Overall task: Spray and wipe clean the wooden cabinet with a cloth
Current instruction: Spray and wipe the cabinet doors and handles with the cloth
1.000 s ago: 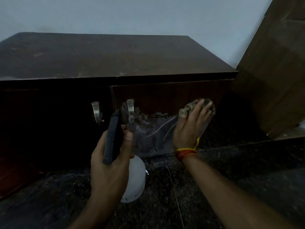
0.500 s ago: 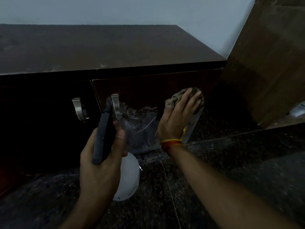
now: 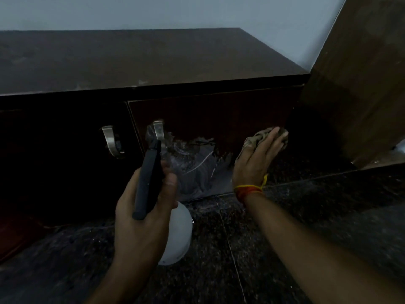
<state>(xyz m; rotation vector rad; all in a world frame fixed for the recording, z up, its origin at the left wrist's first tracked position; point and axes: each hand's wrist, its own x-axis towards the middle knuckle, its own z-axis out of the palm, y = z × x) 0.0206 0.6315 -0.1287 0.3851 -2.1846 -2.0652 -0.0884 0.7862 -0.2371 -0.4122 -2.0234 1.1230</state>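
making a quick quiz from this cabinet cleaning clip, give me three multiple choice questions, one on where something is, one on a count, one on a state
1. Where is the cloth?
A. on the cabinet top
B. pressed against the right cabinet door
C. on the floor

2. How many metal handles show on the doors?
A. one
B. two
C. four

3. What state is the right door in?
A. shut, with wet streaks low down
B. wide open
C. removed

Answers: 1 B, the right hand presses it to the door front. 2 B, one handle on the left door, another handle on the right. 3 A, pale streaks show beside the spray bottle held in the left hand.
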